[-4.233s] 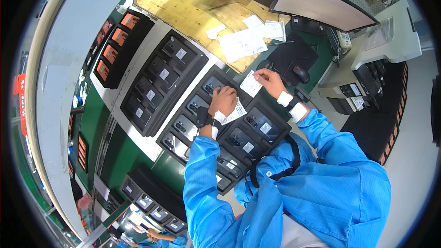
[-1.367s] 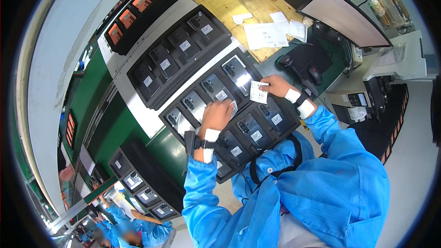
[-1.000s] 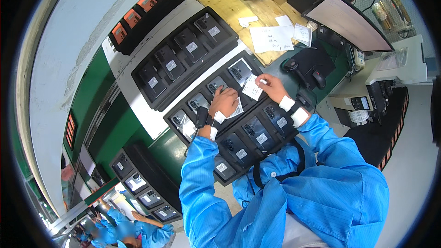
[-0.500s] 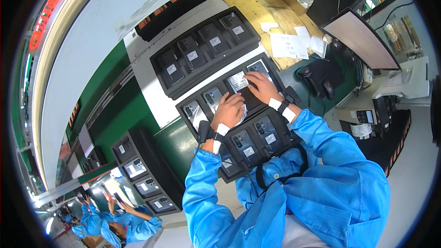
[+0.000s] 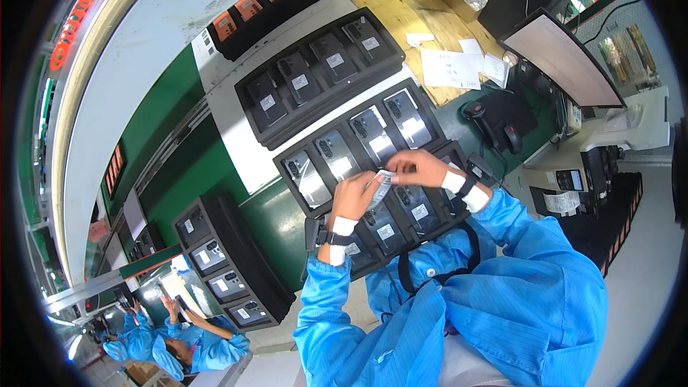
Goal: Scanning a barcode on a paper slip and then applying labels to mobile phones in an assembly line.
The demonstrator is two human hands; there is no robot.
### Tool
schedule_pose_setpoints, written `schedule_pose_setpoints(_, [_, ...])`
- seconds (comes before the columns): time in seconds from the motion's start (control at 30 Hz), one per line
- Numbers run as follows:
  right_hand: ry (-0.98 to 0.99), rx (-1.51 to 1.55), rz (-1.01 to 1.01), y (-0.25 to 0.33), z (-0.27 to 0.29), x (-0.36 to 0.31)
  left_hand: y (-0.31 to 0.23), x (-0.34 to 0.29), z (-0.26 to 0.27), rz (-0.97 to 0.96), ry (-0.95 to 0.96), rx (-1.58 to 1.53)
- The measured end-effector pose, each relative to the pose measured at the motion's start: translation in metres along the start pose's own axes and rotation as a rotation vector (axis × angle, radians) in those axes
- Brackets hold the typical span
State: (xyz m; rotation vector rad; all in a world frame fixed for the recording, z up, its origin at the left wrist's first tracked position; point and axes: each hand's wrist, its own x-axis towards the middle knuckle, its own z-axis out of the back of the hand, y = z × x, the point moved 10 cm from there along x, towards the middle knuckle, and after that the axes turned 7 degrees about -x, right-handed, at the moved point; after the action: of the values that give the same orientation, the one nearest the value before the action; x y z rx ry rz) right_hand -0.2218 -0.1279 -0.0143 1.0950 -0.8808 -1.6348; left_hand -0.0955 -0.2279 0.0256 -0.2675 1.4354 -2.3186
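Note:
My left hand (image 5: pixel 352 198) is closed on a small white label strip (image 5: pixel 380 192), held over the black foam trays. At the strip's upper end, the fingers of my right hand (image 5: pixel 421 170) are pinched together, slightly smeared by motion. Beneath my hands, the middle tray (image 5: pixel 315 209) holds several smartphones lying back up, among them a glossy dark phone (image 5: pixel 373 133) and another phone (image 5: pixel 405 118) at its right end. The nearer tray carries phones with white labels, such as a labelled phone (image 5: pixel 387 231); my hands partly hide it.
Beyond lies another foam tray (image 5: pixel 247 111) of labelled phones, and behind it a black tray with orange pieces (image 5: pixel 248 6). Stacked trays (image 5: pixel 269 272) stand at left. At right are a barcode scanner (image 5: pixel 494 125), a monitor (image 5: pixel 566 57) and a label printer (image 5: pixel 566 180). Co-workers sit lower left.
Both hands have drawn back toward me from the middle tray's phones and come together. The label strip now shows between them, and the phone backs beneath are uncovered.

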Motion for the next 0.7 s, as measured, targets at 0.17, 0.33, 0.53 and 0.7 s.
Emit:
schedule_pose_setpoints(0.17, [-0.145,-0.187,0.016,0.029,0.006,-0.031,0.014,-0.020,-0.006,0.300,0.133,-0.172])
schedule_pose_setpoints(0.33, [0.057,-0.066,-0.034,0.032,0.007,-0.039,0.016,-0.037,-0.002,0.293,0.158,-0.228])
schedule_pose_setpoints(0.53, [0.040,-0.194,0.325,0.102,0.016,-0.022,-0.027,-0.034,-0.007,0.217,0.284,-0.262])
schedule_pose_setpoints(0.7, [0.237,-0.419,0.255,0.107,-0.006,-0.015,-0.035,-0.033,-0.009,0.186,0.315,-0.173])
